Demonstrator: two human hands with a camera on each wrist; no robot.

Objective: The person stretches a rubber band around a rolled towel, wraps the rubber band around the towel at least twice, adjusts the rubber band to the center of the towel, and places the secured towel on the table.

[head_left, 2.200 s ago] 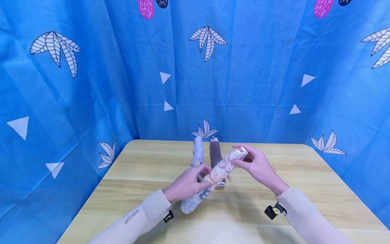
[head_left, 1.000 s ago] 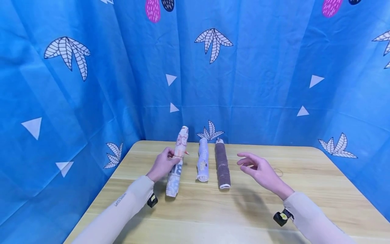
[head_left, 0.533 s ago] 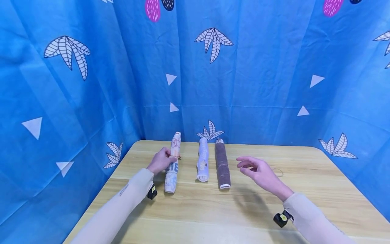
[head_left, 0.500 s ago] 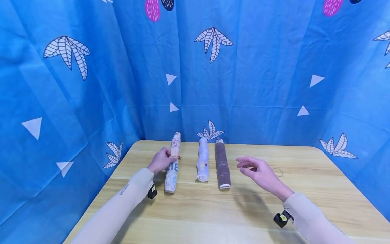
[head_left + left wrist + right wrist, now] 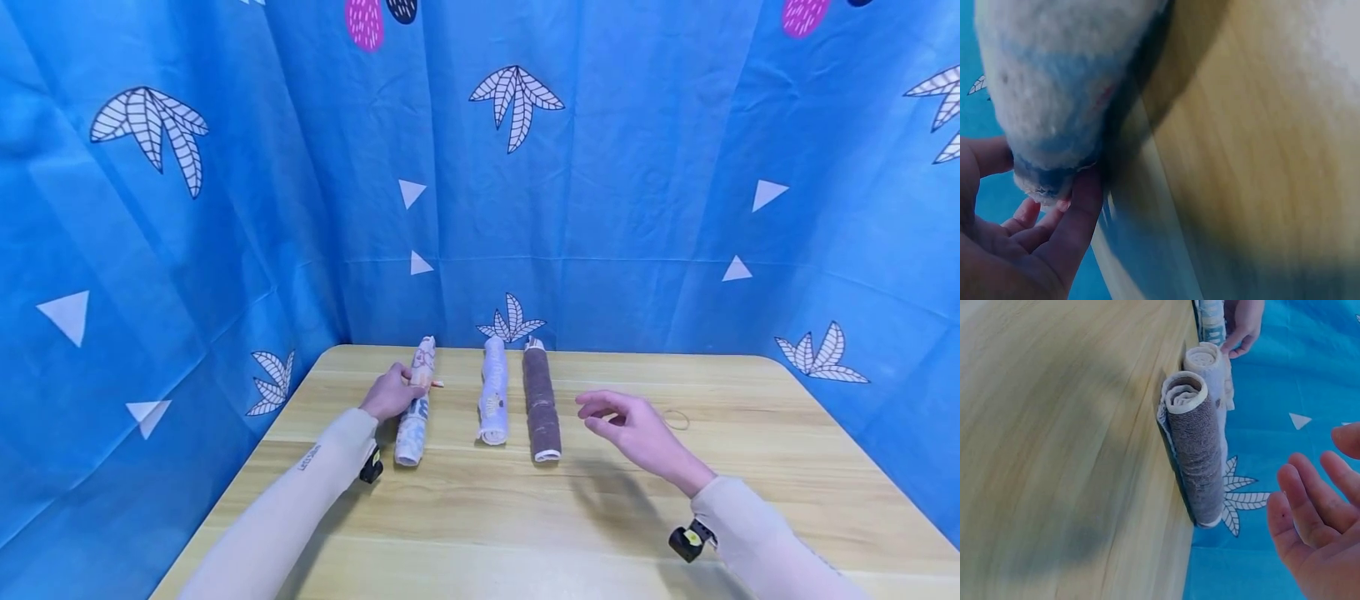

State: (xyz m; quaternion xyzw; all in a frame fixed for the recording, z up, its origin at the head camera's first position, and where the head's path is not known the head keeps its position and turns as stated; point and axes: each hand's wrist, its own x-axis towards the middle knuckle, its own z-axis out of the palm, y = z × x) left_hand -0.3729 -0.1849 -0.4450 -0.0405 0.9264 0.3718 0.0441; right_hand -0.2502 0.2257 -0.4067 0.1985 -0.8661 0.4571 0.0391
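Observation:
A rolled towel [image 5: 410,427] in white with coloured print lies on the table at the left, and my left hand [image 5: 391,393] grips its middle between thumb and fingers. The left wrist view shows that towel [image 5: 1060,87] close up, the fingers round its narrowed waist. To its right lie a lavender rolled towel [image 5: 492,392] and a dark brown rolled towel [image 5: 542,404], roughly parallel. My right hand [image 5: 626,425] hovers right of the brown one, fingers loosely bent and holding nothing. In the right wrist view the brown towel's spiral end [image 5: 1185,397] faces the camera.
A thin rubber band [image 5: 676,419] lies on the wooden table [image 5: 480,517], behind my right hand. Blue patterned curtain [image 5: 600,208] hangs close along the back edge and both sides.
My left hand has carried the printed towel from the middle to the left and lowered it onto the table beside the others. My right hand let go of its end and drew back right.

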